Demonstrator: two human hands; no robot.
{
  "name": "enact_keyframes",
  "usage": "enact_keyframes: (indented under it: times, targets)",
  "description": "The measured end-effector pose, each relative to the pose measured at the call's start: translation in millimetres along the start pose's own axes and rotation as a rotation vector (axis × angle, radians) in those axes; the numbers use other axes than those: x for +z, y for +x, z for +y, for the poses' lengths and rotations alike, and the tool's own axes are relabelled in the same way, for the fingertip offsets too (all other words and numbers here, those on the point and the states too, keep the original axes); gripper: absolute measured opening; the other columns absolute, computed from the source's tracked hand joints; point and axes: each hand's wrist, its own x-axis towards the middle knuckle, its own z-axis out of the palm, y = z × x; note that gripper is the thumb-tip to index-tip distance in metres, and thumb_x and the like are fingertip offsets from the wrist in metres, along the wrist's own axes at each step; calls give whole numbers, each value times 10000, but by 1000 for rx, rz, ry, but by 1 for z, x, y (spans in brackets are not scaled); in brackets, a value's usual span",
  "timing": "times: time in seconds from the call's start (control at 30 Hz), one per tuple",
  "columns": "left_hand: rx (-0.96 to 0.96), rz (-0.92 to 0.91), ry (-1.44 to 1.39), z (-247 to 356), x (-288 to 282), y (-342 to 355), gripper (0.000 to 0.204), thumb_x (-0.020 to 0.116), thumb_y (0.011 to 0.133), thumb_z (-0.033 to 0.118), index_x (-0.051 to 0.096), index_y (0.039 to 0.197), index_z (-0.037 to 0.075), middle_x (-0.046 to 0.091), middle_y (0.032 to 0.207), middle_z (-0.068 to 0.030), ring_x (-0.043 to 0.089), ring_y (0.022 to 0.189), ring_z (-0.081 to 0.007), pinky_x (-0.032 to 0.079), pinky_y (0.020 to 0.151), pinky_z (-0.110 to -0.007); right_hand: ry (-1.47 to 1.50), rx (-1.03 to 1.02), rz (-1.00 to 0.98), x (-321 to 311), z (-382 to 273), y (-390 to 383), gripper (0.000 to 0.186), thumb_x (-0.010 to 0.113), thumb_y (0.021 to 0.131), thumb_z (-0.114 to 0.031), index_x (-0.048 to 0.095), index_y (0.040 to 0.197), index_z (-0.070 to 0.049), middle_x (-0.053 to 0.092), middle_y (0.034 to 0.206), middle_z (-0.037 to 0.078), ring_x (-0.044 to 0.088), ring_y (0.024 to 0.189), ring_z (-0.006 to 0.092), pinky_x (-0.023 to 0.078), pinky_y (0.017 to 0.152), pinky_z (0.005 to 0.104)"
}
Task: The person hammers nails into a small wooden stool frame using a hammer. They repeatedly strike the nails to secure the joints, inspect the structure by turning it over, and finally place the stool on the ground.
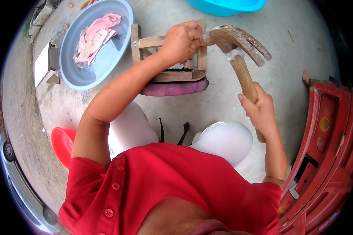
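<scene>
Wooden stool (178, 76), one, with purple padded seat (175, 88) turned toward the person, on concrete floor (227, 103) right of a grey-blue basin (68, 70) containing pink cloth (93, 38). Left hand (181, 43): fingers curled closed at the stool's frame; anything pinched within, cannot tell. Claw hammer (239, 39), one, rusty head just beside the left hand; wooden handle gripped by right hand (259, 103). Bright-blue basin (226, 9), beyond.
</scene>
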Motion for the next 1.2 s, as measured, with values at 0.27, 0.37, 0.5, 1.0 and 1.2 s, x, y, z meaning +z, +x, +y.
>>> enact_keyframes:
  times: [0.27,0.37,0.5,1.0,1.2]
  targets:
    - [-81,-6,-55,-1,1,-3,64,711,737,35,692,798,23,616,830,-65,600,696,-204,479,635,-298,74,-147,174,-9,-18,-3,191,645,842,-164,511,868,-30,467,557,65,434,498,129,379,491,319]
    - [-27,1,-49,0,2,-1,59,702,746,24,693,804,21,618,829,-63,592,698,-200,478,636,-291,-33,-41,56,0,-6,4,198,639,848,-167,500,868,-28,471,565,68,444,511,130,381,498,328]
    - [-28,-10,33,-1,1,-2,50,701,751,30,685,793,8,618,842,-63,593,709,-208,479,645,-293,-57,5,-3,-4,-7,0,202,631,855,-171,489,873,-29,472,581,63,449,529,131,376,502,329]
    - [-384,-423,434,-6,-21,13,632,302,926,631,700,897,140,665,756,-128,628,779,-350,493,674,-447,68,30,51,4,4,-8,195,644,847,-167,535,912,-19,461,574,27,417,534,103,379,508,280]
    - [-479,-518,395,-8,-20,22,659,317,898,670,733,870,161,686,865,-126,643,854,-326,506,737,-438,58,31,56,1,-2,0,192,655,840,-154,538,911,-20,470,586,36,425,537,100,381,506,274]
